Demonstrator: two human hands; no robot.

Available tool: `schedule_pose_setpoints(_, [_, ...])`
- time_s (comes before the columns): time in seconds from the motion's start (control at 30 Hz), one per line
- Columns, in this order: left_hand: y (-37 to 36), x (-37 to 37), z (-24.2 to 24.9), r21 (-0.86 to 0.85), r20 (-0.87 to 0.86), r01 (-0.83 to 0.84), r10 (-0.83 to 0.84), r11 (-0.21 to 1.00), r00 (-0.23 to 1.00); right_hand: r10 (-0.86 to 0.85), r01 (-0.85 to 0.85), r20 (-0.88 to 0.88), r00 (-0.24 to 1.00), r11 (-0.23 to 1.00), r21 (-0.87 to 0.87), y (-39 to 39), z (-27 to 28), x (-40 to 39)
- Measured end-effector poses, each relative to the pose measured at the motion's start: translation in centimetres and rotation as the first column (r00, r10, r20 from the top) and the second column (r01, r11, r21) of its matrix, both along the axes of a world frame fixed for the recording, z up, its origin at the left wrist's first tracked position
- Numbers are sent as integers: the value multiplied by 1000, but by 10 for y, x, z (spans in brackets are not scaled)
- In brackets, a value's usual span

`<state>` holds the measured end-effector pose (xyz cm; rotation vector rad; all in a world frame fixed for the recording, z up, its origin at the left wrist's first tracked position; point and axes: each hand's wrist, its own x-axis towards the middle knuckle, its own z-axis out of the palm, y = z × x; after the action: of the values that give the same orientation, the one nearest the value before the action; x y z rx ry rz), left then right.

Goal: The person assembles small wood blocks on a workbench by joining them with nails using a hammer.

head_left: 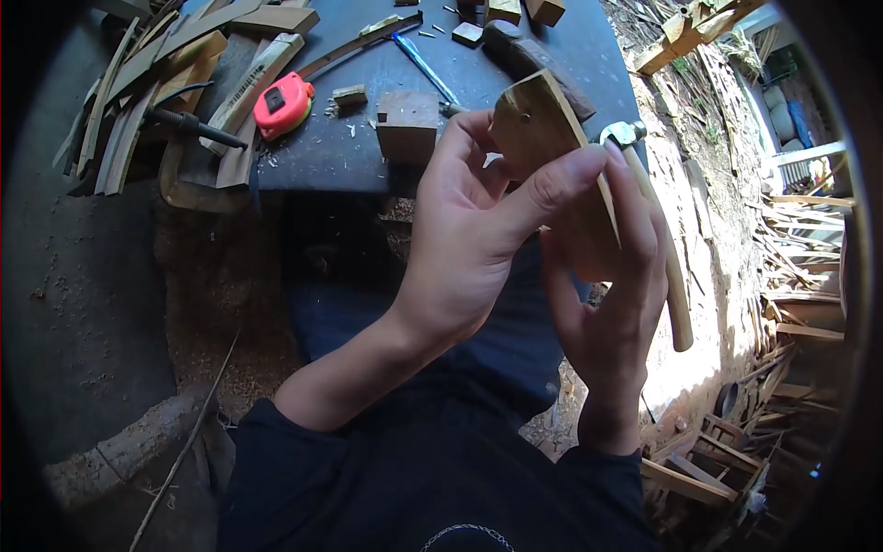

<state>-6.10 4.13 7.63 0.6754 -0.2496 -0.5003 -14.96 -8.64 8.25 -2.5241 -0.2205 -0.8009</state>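
Note:
A brown wooden block (533, 129) with a small dark hole near its upper end is held up, tilted, in front of the table edge. My left hand (478, 212) grips it from the left, the thumb stretched across its face. Around its lower right side my right hand (616, 267) is wrapped, fingertips meeting the left thumb. Just behind the right hand is a hammer with a metal head (624, 134) and a pale wooden handle (679, 304). A square wooden block (407, 124) sits on the table left of my left hand.
On the dark table (340, 170) lie a red tape measure (283, 106), a blue pen (423, 66), a dark wooden piece (538, 66) and small offcuts. Wood strips (175, 74) pile up at the left, beside a clamp (198, 127). Scrap wood covers the ground at right.

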Motion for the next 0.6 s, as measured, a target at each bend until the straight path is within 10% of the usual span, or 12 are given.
schedule_pose_setpoints(0.1, [16, 4, -7, 95, 94, -31, 22, 995, 995, 103, -93, -30, 994, 965, 246, -1, 2, 17])
schedule_pose_setpoints(0.2, [52, 16, -23, 327, 546, -357, 133, 875, 827, 85, -43, -96, 992, 926, 375, -8, 2, 37])
schedule_pose_setpoints(0.33, [100, 57, -29, 476, 875, -818, -88, 321, 475, 52, 57, -222, 974, 887, 458, -18, 2, 58])
schedule_pose_setpoints(0.43, [106, 87, -47, 473, 880, -826, -211, 306, 426, 79, -34, -170, 982, 967, 254, -23, -2, 78])
schedule_pose_setpoints(0.53, [108, 115, -45, 658, 688, -397, -299, 640, 661, 141, -94, -186, 972, 966, 243, -20, -2, 86])
schedule_pose_setpoints(0.6, [106, 127, -29, 606, 788, -486, -389, 630, 478, 145, -104, -188, 971, 972, 212, -22, -3, 86])
